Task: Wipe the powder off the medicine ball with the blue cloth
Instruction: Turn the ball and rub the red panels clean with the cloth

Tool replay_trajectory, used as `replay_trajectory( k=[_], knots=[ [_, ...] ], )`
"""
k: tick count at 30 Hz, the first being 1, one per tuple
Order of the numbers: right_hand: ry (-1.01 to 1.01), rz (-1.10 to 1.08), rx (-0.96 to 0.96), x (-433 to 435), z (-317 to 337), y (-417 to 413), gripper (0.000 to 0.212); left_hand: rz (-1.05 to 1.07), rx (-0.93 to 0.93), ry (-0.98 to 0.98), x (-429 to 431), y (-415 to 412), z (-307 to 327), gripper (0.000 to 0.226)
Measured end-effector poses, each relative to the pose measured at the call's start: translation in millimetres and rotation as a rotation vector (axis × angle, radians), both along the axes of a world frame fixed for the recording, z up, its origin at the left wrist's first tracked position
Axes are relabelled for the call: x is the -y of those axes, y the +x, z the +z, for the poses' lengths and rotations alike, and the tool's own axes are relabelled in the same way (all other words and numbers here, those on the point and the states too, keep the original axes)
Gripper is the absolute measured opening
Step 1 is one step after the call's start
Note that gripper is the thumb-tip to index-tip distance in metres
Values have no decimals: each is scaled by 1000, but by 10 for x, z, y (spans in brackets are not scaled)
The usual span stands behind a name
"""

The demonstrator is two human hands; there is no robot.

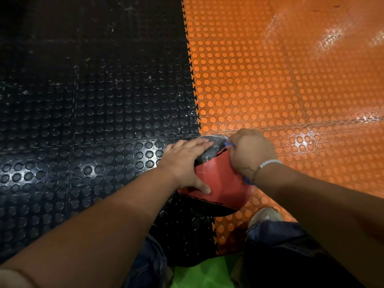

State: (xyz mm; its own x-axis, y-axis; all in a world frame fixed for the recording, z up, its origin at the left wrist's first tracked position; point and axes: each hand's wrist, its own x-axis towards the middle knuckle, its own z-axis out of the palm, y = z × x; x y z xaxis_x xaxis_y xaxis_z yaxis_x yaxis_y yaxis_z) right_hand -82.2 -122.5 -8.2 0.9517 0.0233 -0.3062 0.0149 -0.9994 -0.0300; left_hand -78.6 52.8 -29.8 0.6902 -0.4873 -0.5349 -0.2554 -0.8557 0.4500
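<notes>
**Q:** What is shown?

**A:** A red and black medicine ball [218, 179] is seen from above. It rests on the floor where a black studded mat [83, 100] to the ball's left meets an orange studded mat [270, 80] to its right. On the ball's near side, a pale shoe [264, 215] and denim-clad knees [276, 231] are seen.

**Q:** How is the ball being handled?

**A:** The left hand [187, 161] is laid flat over the ball's upper left side. Its fingers are straight and its thumb is spread onto the red panel. Nothing is gripped, and the ball is only steadied. The right hand [249, 154] is pressed against the ball's right side with its fingers curled round the blue cloth [229, 144]. Only small edges of the cloth are shown, at the knuckles and below the wrist. A white beaded bracelet [270, 162] is worn on that wrist.

**Q:** Which step is in hand?

**A:** Wiping is judged to be under way but unfinished. A pale film of powder [216, 140] is left on the ball's far black panel, just beyond the left fingertips. The near red panel appears mostly clean, though in this dim light that cannot be stated firmly.

**Q:** What does the next move call for?

**A:** The cloth would probably need to be carried up over the far panel with firm pressure. Meanwhile the ball would have to be kept from rolling under the flat left hand.
</notes>
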Motion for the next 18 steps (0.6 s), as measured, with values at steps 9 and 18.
replay_trajectory(
  k=[9, 18],
  knots=[
    [11, 266, 74, -88, 36, -67, 20, 54, 13, -10, 0, -6, -20, 123],
    [105, 367, 23, -308, 108, -201, 31, 61, 9, -14, -4, -16, -30, 122]
  ],
)
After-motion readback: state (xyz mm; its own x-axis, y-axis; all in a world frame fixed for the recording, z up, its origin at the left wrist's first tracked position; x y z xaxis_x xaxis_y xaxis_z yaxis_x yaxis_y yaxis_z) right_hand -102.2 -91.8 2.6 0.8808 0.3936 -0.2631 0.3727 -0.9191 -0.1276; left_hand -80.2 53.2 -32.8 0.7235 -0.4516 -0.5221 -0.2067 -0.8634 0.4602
